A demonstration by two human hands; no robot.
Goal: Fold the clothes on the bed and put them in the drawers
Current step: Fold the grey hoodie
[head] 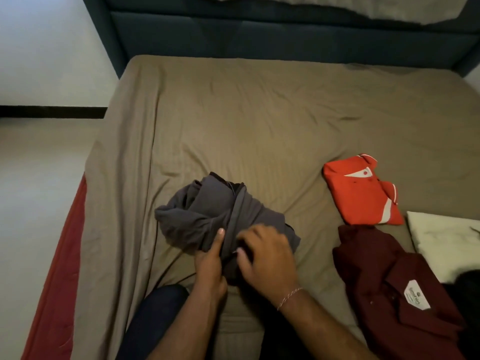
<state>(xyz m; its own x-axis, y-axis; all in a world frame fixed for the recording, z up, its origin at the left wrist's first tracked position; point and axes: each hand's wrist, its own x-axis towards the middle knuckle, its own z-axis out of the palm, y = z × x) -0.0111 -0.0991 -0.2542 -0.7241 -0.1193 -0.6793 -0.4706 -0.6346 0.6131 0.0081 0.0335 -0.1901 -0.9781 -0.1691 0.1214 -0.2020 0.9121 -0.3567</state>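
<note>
White label [416, 296], writing unreadable, sits on maroon shirt [394, 289].

Bare forearms, a thin silver chain bracelet [289, 297] on the right wrist, dark navy trousers [153, 320].

Bundled garment [220, 219] mid-bed [259, 120], near edge; both hands on its near side. Folded shirt [362, 190] to right; collared shirt [397, 294] nearer; pillow [446, 242] far right. Headboard [259, 35] far.
</note>
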